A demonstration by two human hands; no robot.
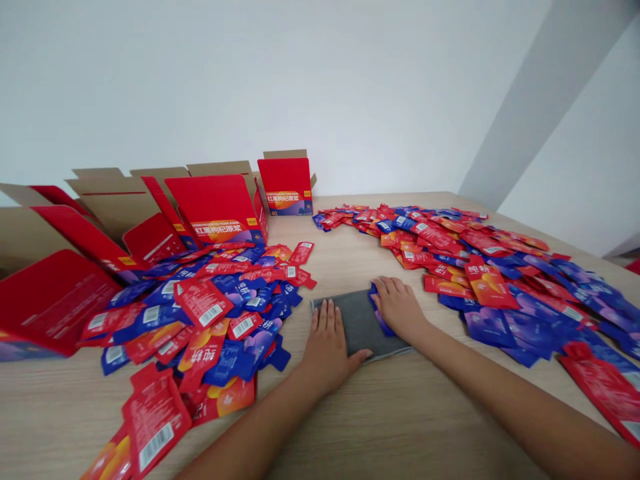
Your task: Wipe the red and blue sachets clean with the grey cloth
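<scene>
A folded grey cloth lies flat on the table in front of me. My left hand rests on its left part, open, with fingers stretched out and the thumb spread along the near edge. On the cloth's right part, my right hand is closed over a blue sachet. Only the sachet's left side shows; the palm and fingers cover the rest. Nearest to my left hand is a heap of red and blue sachets. A second, wider heap of sachets spreads beyond and to the right of my right hand.
Several open red cartons stand along the left, with one carton behind the left heap and another carton near the wall. A single red sachet lies at the table's right. The wooden table runs back to the wall.
</scene>
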